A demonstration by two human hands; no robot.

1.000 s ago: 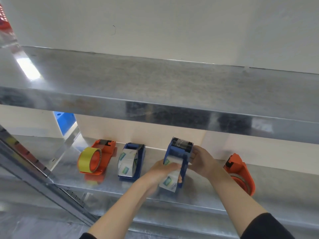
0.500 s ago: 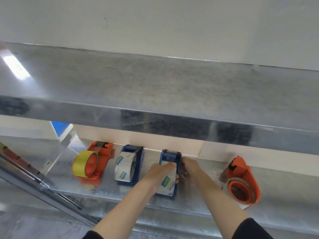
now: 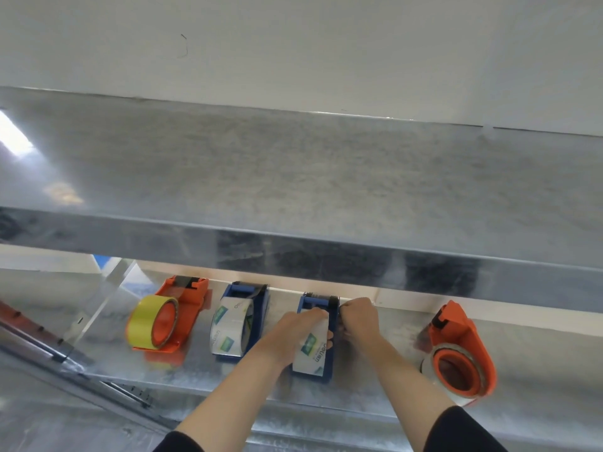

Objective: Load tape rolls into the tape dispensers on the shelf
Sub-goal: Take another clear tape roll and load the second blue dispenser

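Several tape dispensers stand in a row on the lower metal shelf [image 3: 375, 383]. A blue dispenser [image 3: 318, 305] sits in the middle with a white printed tape roll [image 3: 311, 350] in it. My left hand [image 3: 298, 327] grips the left side of that roll. On the dispenser's right wall my right hand [image 3: 357, 318] is closed. To the left stand an orange dispenser [image 3: 184, 308] with a yellow roll [image 3: 148, 321] and a second blue dispenser [image 3: 253, 308] with a white roll [image 3: 228, 327]. At the right an orange dispenser [image 3: 463, 350] holds a clear roll.
An upper metal shelf [image 3: 293, 197] juts out over the row and hides the back of the lower shelf. A slanted metal rail [image 3: 65, 357] runs along the lower left. A white wall [image 3: 293, 44] is behind.
The middle blue dispenser has gone from tilted up off the shelf to lying flat on it, with both hands still on it. The view has shifted upward.
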